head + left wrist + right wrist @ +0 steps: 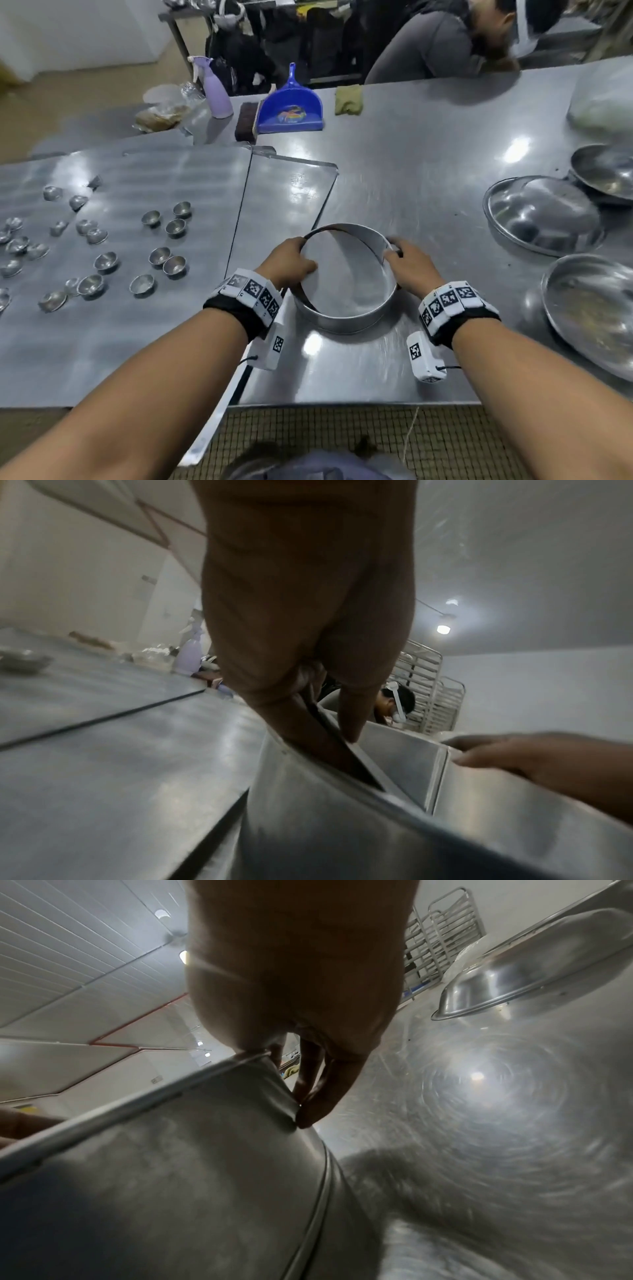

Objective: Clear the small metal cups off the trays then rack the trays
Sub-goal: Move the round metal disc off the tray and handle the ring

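Note:
A round metal sieve (346,318) sits tilted on the steel table in front of me. My left hand (291,262) grips its left rim, thumb inside and fingers outside. My right hand (407,265) grips the right rim. In the left wrist view the left hand (308,710) pinches the sieve wall (342,818). In the right wrist view my right hand (301,1074) holds the sieve rim (171,1177). To the left lies a flat metal tray (102,342) with several small metal cups (106,262) scattered on it. A second tray (284,202) lies just beyond the sieve.
Metal bowls (544,212) and another bowl (592,311) crowd the table's right side. A blue dustpan (291,106), brush (246,121), purple spray bottle (215,92) and cloth (349,99) stand at the back. Another person (438,41) leans on the far edge. Tray racks (428,691) stand behind.

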Available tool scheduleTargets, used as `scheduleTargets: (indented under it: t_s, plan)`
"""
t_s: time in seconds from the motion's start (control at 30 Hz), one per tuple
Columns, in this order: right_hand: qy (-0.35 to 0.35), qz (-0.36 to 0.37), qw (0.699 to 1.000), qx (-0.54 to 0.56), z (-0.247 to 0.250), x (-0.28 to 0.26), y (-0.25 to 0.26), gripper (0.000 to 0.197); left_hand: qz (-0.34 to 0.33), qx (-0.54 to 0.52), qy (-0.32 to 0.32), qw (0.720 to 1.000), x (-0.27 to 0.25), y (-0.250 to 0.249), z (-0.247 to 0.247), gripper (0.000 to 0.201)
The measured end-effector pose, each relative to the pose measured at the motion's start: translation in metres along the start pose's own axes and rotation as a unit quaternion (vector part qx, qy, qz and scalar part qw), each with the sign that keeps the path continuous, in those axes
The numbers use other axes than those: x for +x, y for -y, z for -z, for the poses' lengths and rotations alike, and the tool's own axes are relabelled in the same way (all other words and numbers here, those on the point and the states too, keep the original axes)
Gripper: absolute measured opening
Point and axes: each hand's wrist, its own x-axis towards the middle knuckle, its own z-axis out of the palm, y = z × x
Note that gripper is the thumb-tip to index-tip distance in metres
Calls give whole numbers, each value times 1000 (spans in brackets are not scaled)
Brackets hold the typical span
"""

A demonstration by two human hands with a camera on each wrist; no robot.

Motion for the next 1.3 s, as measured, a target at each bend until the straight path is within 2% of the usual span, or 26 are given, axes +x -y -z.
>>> scheduleTargets:
  t_s: [0.07,0.13,0.2,0.33,0.43,0.53,0.63,0.7,0.87,1.0,1.13,1.3]
  plan:
    - [2,1,1000,-7,-1,4,0,37,-25,121,-46,991,5,3,-2,35]
    - [6,-3,1000,-10,-2,6,1,39,-40,217,-99,970,4,5,-3,41]
    - [2,-6,1000,-1,-3,8,0,42,-56,247,-130,959,3,8,-3,48]
    - [-21,-25,999,24,1,12,1,44,-19,178,-144,973,2,18,-1,67]
    - [-21,-46,998,47,7,11,3,43,24,89,-87,992,6,26,-4,74]
    - [-28,-49,997,54,11,12,-1,33,47,-88,-35,994,10,30,-10,61]
    - [-38,-53,996,69,13,11,-6,22,32,-158,-72,984,16,33,-15,53]
    - [-44,-55,995,77,15,4,-4,21,22,-158,-103,982,16,34,-18,50]
    - [-21,-41,995,83,18,-2,-9,40,9,-150,-138,979,11,31,-21,47]
    - [-21,-21,999,-13,25,-4,-2,48,8,-139,-145,980,6,27,-19,53]
    - [-68,41,993,-93,20,1,22,47,7,-124,-160,979,-5,29,-5,51]
    - [-66,143,977,-145,-20,4,75,35,22,-107,-185,977,-25,59,30,40]
